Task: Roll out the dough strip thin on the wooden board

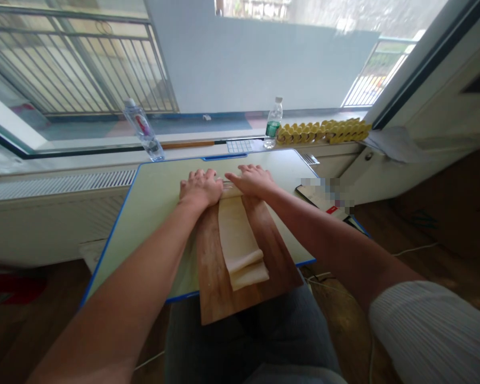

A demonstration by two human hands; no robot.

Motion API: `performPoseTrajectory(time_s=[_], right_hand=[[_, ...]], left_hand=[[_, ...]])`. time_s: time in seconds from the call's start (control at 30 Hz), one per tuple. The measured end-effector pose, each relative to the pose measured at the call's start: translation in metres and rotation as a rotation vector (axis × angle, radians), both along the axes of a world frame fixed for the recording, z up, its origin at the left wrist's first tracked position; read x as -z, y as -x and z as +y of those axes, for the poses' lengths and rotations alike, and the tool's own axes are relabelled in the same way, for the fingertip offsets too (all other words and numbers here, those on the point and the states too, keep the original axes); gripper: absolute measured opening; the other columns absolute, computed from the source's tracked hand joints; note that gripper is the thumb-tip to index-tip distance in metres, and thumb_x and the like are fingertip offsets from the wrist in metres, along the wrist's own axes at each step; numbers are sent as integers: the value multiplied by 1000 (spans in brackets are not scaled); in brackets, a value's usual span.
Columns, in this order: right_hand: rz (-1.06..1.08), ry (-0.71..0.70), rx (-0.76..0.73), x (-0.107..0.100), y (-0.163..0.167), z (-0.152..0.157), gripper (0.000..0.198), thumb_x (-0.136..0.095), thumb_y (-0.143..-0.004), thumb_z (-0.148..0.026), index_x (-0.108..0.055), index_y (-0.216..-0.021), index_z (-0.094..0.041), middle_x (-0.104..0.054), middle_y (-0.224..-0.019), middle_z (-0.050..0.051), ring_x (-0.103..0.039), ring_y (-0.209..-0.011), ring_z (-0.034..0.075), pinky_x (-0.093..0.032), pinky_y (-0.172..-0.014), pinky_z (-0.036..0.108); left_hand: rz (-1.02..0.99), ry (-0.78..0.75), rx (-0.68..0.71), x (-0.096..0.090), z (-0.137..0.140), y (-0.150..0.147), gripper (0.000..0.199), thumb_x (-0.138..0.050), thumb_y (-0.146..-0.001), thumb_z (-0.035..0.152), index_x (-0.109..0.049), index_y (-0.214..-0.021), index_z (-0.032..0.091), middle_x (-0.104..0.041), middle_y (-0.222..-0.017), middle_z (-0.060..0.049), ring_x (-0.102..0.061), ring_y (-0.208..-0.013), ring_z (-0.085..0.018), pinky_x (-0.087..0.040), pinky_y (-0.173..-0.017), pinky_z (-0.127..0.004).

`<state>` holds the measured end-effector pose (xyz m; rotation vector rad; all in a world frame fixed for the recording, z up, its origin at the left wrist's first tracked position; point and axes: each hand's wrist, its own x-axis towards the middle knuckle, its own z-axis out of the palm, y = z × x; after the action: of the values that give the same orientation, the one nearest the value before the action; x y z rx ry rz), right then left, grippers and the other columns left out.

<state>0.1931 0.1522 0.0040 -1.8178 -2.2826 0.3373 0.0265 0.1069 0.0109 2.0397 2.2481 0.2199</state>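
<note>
A long strip of rolled-out dough [238, 234] lies lengthwise on a wooden board [214, 288]. Its near end is folded over in loose layers, and its far end passes between my hands. My left hand [201, 186] is closed at the far left of the strip, knuckles up. On the other side, my right hand [255, 180] is curled palm down, its thumb pointing toward the left hand. A pale, narrow piece shows between the two hands; whatever they grip is mostly hidden under the fingers.
The board rests on a pale table [160, 194] with a blue rim and juts over its near edge. Two plastic bottles, one on the left [144, 130] and one farther right [273, 124], stand by the window. Yellow trays [324, 132] lie on the sill; a flat book-like item [320, 197] sits at right.
</note>
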Motion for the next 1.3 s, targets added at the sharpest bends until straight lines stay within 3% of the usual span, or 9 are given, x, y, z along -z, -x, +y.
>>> performPoseTrajectory(time_s=[0.43, 0.93, 1.3], right_hand=[[30, -27, -9, 3, 7, 42, 82, -45, -98, -79, -68, -143, -14, -65, -150, 21, -56, -142, 40, -41, -119, 53], [21, -36, -22, 3, 8, 49, 81, -46, -98, -78, -70, -139, -12, -67, -148, 22, -57, -141, 40, -42, -119, 52], [13, -46, -24, 3, 12, 60, 80, -47, -98, -78, -72, -137, -13, -68, -146, 20, -60, -138, 40, -44, -118, 53]], left_hand=[[4, 63, 33, 2, 45, 11, 65, -29, -103, 57, -65, -145, 24, -56, -157, -20, -50, -147, -39, -44, -119, -60], [-15, 72, 5, 6, 52, 15, 65, -29, -101, 59, -64, -146, 27, -54, -160, -18, -49, -148, -39, -42, -121, -61], [-23, 20, -24, 5, 57, 16, 62, -31, -102, 52, -69, -141, 21, -59, -154, -19, -54, -145, -38, -45, -120, -56]])
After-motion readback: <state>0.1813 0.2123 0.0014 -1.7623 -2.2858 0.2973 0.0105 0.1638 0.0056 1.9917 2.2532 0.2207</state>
